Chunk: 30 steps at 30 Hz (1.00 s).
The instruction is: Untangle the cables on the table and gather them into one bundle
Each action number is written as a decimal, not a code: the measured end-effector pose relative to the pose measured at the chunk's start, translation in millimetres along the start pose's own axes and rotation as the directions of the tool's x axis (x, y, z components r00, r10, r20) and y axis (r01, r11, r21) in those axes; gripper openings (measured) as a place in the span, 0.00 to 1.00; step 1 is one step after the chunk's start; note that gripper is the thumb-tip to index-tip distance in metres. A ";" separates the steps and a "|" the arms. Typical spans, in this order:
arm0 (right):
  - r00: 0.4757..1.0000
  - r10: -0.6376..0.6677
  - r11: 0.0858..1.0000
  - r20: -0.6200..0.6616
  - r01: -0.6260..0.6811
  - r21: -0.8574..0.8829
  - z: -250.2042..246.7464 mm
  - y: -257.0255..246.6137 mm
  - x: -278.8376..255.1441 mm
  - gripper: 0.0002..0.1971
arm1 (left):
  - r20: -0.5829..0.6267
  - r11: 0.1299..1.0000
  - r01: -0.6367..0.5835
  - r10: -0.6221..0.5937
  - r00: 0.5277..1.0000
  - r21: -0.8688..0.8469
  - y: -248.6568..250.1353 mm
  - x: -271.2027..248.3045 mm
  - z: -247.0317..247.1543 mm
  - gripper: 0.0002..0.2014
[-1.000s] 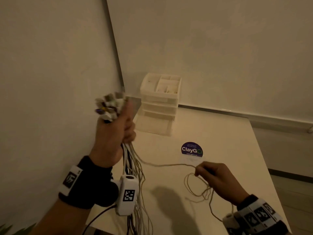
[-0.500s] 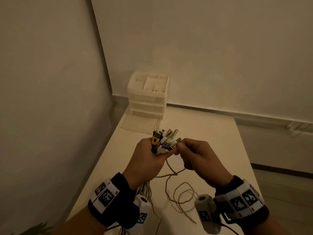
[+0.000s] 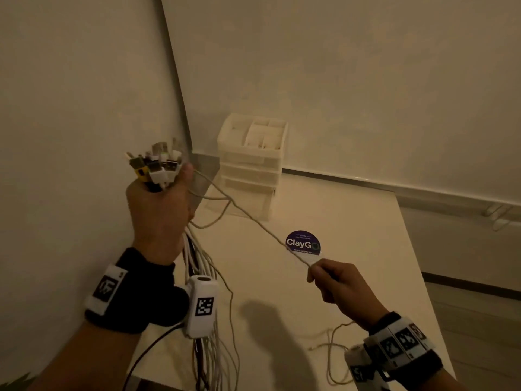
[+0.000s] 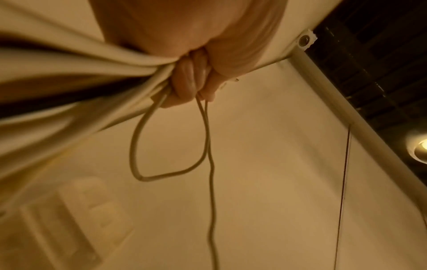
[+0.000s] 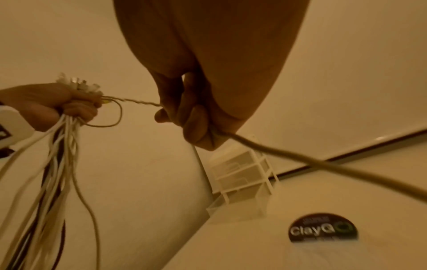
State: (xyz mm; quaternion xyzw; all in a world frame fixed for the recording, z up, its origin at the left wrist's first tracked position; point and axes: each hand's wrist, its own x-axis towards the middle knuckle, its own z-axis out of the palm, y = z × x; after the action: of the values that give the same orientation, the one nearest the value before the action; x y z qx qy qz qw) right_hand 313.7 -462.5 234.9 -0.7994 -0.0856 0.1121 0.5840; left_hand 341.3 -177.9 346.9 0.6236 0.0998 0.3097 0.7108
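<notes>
My left hand (image 3: 160, 204) is raised at the left and grips a bundle of cables (image 3: 208, 334) just below their plugs (image 3: 155, 165), which stick out above the fist; the white and dark strands hang down past the wrist. A thin beige cable (image 3: 253, 218) runs taut from that fist to my right hand (image 3: 332, 280), which pinches it above the table (image 3: 352, 215). Behind the right hand the cable's slack tail (image 3: 329, 351) lies in loops on the table. The right wrist view shows the right hand (image 5: 184, 117) closed around the beige cable (image 5: 138, 102), the left hand (image 5: 69, 104) holding the bundle (image 5: 53, 164).
A white drawer organiser (image 3: 251, 165) stands at the table's far left corner against the wall. A round dark ClayGo sticker (image 3: 303, 243) lies on the table just beyond my right hand. The table's right edge drops off to the floor.
The hands were together at the plugs half a second ago. Now the left hand has lifted up and left, and the right has slid down the beige cable, drawing it taut.
</notes>
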 end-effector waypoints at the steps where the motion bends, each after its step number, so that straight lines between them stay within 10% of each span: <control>1: 1.000 0.010 1.000 -0.012 -0.010 -0.020 0.3 4.4 -2.7 0.15 | -0.015 1.000 -0.007 0.007 1.000 0.008 0.9 1.8 -3.3 0.13; 6: 0.993 0.066 0.995 -0.093 -0.058 0.081 7.5 -0.9 -4.5 0.13 | -0.025 0.990 -0.122 0.125 0.992 0.076 -1.7 -19.0 -1.4 0.06; 9: 0.991 0.108 0.972 -0.082 -0.088 0.217 8.2 -15.0 1.5 0.14 | 0.165 0.977 -0.203 0.190 0.968 0.067 -3.1 -46.8 11.8 0.05; 14: 0.998 0.013 0.934 0.069 -0.036 0.356 12.3 -51.6 1.7 0.15 | 0.723 0.919 -0.288 0.005 0.691 0.269 -22.3 -84.9 31.8 0.06; 30: 0.985 -0.126 0.922 0.122 0.071 0.380 17.1 -58.3 -7.7 0.13 | 0.519 0.922 -0.274 0.097 0.849 0.275 -28.1 -80.3 27.6 0.10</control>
State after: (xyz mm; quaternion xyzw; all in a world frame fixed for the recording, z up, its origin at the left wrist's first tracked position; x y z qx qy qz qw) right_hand 301.1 -431.3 286.1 -0.6580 -0.1447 0.1540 0.7227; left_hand 301.5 -246.9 306.2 0.8014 -0.0957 0.1855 0.5605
